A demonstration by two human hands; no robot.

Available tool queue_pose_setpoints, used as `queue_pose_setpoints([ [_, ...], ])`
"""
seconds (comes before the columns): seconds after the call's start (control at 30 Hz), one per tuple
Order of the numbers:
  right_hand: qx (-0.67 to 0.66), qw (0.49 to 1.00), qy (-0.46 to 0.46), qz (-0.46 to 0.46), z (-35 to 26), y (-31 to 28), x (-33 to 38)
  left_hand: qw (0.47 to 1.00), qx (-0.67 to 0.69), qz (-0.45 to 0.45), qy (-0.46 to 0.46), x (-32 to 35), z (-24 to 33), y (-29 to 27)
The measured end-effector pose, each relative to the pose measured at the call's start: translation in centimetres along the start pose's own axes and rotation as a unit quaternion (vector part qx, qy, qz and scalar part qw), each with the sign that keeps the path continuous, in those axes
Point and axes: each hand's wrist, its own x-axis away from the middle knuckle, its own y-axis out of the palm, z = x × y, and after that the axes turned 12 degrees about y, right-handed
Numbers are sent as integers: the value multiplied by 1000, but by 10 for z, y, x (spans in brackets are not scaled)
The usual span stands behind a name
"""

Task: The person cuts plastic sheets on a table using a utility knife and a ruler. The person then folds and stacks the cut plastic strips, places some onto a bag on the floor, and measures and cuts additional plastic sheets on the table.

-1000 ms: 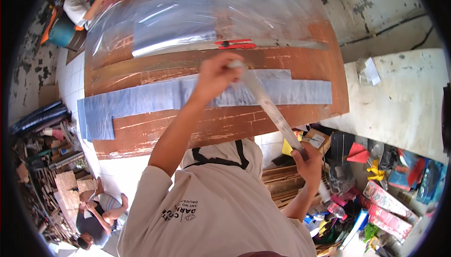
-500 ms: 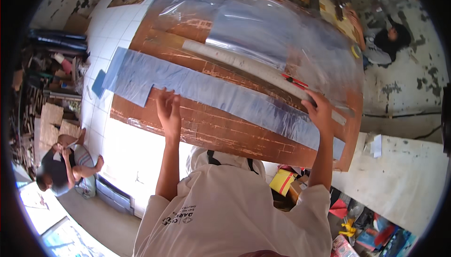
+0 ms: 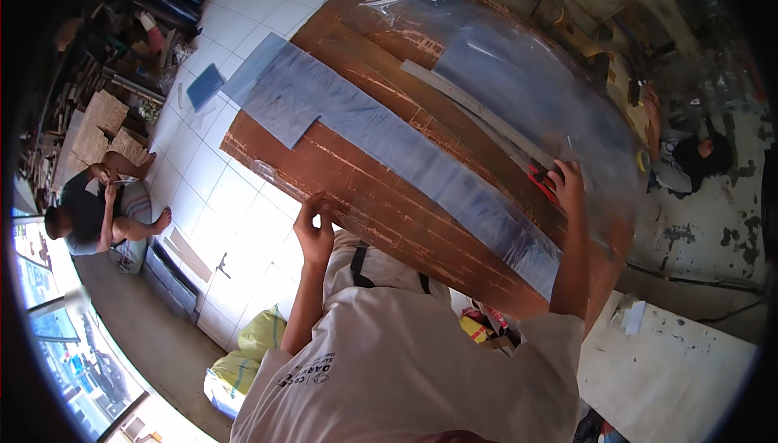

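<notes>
My right hand [image 3: 567,188] is closed on a slim red and black utility knife [image 3: 540,177], beside the lower end of a long pale straightedge [image 3: 478,111]. Near the front edge of the brown tabletop [image 3: 356,171], my left hand [image 3: 316,228] is loosely curled with its fingers apart and nothing visible in them. Between the hands and the straightedge, a long strip of bluish translucent plastic sheet [image 3: 389,135] runs diagonally across the table. Its wider far-left end overhangs the edge. A larger clear plastic sheet [image 3: 519,78] covers the far side.
One person [image 3: 97,200] sits at the left by stacked wood pieces [image 3: 101,123]; another [image 3: 701,155] is beyond the table's right end. A white board surface [image 3: 664,362] lies at lower right. Yellow-green sacks [image 3: 251,346] stand on the tiled floor, where a blue rectangular piece [image 3: 205,86] lies.
My right hand has come down onto the red knife, which lay on the straightedge. My left hand has drawn back from the plastic strip to the table's near edge. The view has turned.
</notes>
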Motion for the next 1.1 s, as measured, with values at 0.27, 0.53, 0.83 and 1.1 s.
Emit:
queue_pose_setpoints([
  [0.27,82,996,27,-22,5,-3,0,984,-120,91,99,-68,-13,-22],
  [0.53,10,985,68,156,-62,-1,66,935,-293,167,111,-209,-109,-70],
  [0.83,-78,902,389,171,-99,18,209,966,-74,56,-243,-332,-168,-109],
  [1.1,-66,988,137,34,-211,36,141,979,71,58,-183,-328,-162,-104],
])
